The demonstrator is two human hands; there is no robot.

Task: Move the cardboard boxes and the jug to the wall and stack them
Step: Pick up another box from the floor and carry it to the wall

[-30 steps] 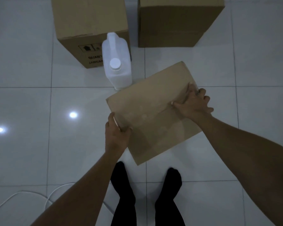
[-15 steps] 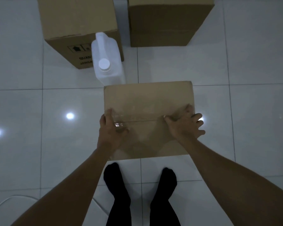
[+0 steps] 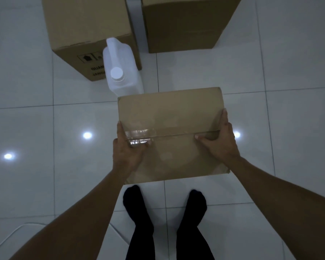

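Sitting between hands, box

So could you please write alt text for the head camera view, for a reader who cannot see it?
Seen from above, a person's left hand and right hand grip the sides of a taped cardboard box above a white tiled floor. Beyond it stand a white jug and two larger cardboard boxes.

Plain brown cardboard box sealed with clear tape level in my grip near me, white translucent plastic jug with white cap upright just beyond its far left corner, printed brown carton far left behind my jug, second brown carton far right
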